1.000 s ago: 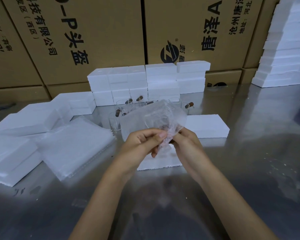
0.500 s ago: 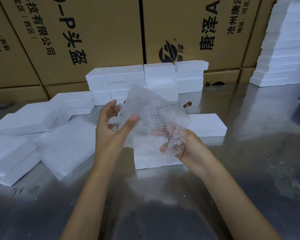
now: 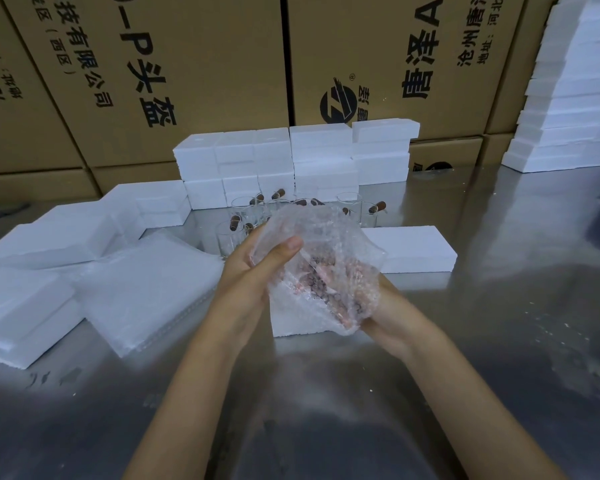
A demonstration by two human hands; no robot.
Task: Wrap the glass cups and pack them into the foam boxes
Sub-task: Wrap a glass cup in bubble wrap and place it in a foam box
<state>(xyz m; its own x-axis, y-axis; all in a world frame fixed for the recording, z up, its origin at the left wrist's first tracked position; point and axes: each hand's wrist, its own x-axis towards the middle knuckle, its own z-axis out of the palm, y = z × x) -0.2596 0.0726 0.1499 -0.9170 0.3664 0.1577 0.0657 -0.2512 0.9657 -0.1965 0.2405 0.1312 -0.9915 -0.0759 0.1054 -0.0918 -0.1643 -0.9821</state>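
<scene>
Both hands hold the bubble wrap [image 3: 321, 271] bundle above the desk [image 3: 499, 306]: the left hand [image 3: 257, 271] curls its grip round one side, the right hand [image 3: 383, 315] cups it underneath. The glass cup inside is barely discernible. Best to fold the loose edges snugly before lowering it into the foam box [image 3: 414, 249] behind

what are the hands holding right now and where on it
Both hands hold a bubble wrap bundle: the left hand grips its left side, thumb across the front; the right hand cups it from beneath.
</scene>
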